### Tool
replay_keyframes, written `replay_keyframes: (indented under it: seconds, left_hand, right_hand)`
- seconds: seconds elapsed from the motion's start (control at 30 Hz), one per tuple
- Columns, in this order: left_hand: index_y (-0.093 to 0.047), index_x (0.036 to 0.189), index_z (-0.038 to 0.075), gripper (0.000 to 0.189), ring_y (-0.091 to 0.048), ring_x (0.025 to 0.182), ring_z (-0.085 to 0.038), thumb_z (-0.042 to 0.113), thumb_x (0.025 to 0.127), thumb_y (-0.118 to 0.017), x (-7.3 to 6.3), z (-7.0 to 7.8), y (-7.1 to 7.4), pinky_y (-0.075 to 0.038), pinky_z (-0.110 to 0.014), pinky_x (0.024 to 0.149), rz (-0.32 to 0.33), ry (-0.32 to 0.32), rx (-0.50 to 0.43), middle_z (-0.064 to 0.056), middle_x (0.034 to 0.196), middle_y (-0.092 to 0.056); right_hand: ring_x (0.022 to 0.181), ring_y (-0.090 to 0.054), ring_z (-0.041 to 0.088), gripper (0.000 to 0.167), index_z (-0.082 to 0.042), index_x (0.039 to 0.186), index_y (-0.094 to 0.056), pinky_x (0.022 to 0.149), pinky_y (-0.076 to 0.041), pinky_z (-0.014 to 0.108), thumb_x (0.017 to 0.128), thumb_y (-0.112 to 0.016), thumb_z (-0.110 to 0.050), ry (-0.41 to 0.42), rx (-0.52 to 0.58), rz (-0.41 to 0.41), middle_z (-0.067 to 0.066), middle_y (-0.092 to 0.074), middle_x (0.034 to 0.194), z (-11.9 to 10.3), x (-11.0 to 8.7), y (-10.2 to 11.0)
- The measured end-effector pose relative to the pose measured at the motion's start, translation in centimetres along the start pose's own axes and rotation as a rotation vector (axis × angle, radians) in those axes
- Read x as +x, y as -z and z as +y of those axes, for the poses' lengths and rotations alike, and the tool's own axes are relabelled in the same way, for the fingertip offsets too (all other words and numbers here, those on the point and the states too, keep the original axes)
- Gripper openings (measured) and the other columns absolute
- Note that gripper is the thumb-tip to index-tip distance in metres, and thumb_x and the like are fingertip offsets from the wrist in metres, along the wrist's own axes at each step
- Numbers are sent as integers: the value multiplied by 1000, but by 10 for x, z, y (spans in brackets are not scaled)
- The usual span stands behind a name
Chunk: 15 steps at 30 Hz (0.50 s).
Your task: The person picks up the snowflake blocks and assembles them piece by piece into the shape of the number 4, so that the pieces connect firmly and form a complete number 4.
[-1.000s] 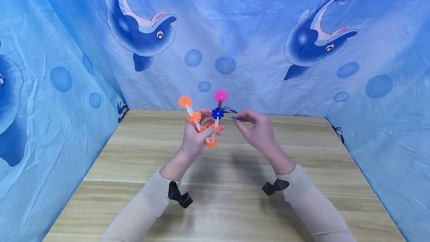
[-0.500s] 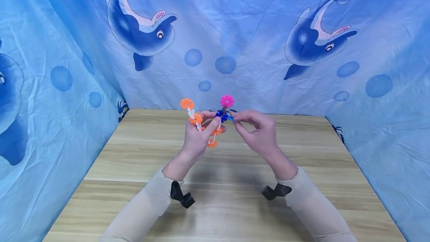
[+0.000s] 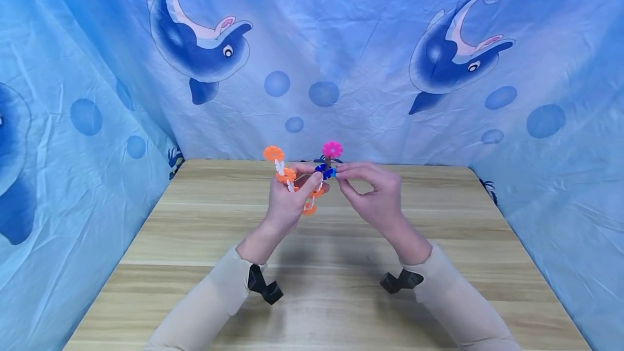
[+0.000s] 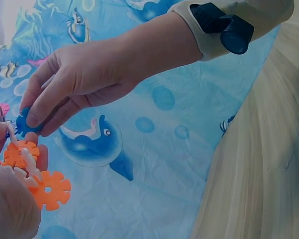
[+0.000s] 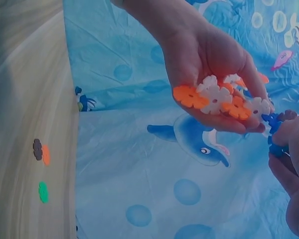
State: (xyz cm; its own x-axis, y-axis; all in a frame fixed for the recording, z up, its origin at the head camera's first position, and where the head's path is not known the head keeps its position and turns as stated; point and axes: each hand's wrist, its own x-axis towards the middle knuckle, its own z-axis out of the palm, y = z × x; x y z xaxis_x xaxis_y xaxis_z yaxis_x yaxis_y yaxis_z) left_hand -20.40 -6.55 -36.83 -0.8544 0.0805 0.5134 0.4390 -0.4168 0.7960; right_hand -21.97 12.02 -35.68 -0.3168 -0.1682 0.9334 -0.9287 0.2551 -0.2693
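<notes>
My left hand holds a chain of interlocking plastic snowflake discs above the table, its thumb at the dark blue disc. Orange discs joined by white discs make up much of the chain. A pink disc tops its right branch, above a dark brown piece. From the right, my right hand pinches a lighter blue disc between thumb and fingers, right at the dark blue disc's edge. Fingers cover much of both blue discs.
Beneath the hands lies a wood-grain table. On it, in the right wrist view, are a dark disc, an orange disc and a green disc. A blue dolphin-print cloth hangs around the table's back and sides.
The right hand has brought the lighter blue disc left against the dark blue one. The left thumb has shifted up to the dark blue disc, and the pink end has moved slightly right and down.
</notes>
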Motion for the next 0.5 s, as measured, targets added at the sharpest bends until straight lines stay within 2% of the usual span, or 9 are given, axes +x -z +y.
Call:
replay_keyframes:
  seconds: [0.2,0.33,0.5]
  left_hand:
    - [-66,97,1,12,-70,81,-33,7,87,-70,1,0,-3,-58,-46,79,-1,38,17,-16,99,-67]
    - [-66,97,-1,13,-70,77,-32,8,89,-69,-1,4,-4,-57,-48,80,-32,67,10,-17,98,-67]
    - [-65,98,-4,13,-69,77,-39,6,89,-68,-3,11,-5,-58,-50,75,-73,43,39,-20,101,-64]
  right_hand:
    - [84,-72,25,19,-6,89,-77,79,-58,30,73,-79,5,75,-50,6,8,-74,91,-5,0,4]
    - [81,-72,24,16,-5,88,-77,73,-59,30,74,-79,4,142,-93,10,9,-74,88,-13,1,6]
    - [79,-72,23,14,-4,88,-77,69,-59,30,75,-79,2,208,-141,9,10,-74,86,-24,4,7]
